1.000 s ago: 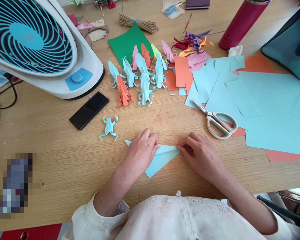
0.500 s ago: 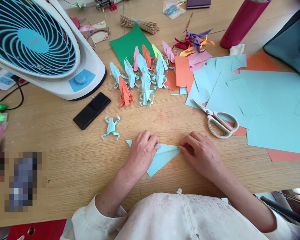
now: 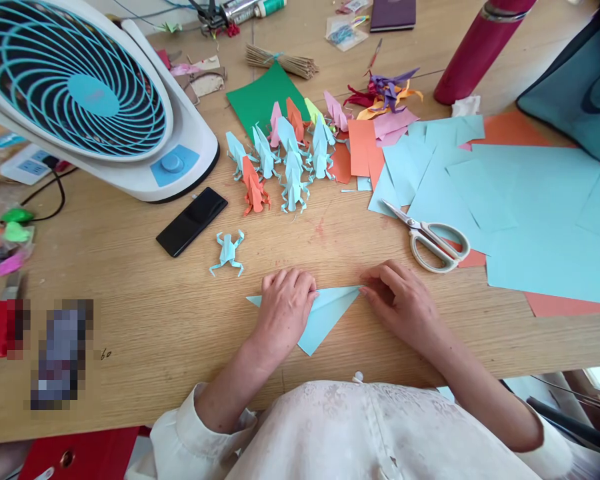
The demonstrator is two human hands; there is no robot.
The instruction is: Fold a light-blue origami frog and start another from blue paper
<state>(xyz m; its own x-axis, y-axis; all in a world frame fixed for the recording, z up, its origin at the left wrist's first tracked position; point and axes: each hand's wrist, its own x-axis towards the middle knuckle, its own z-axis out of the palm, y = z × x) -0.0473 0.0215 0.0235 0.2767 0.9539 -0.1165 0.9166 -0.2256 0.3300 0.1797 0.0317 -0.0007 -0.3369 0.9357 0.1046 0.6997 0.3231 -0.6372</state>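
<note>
A light blue paper triangle lies folded on the wooden table near its front edge. My left hand rests on top of its left half, fingers curled and pressing it flat. My right hand sits at the triangle's right tip, fingertips pinched on that corner. A small blue paper frog lies just left of and beyond my left hand.
A black phone and a white and blue fan stand at the left. Several folded paper figures cluster behind. Scissors lie on blue paper sheets at the right, near a red bottle.
My hands have stayed on the triangle with little movement. The view has shifted, so everything sits slightly further right and lower in the picture.
</note>
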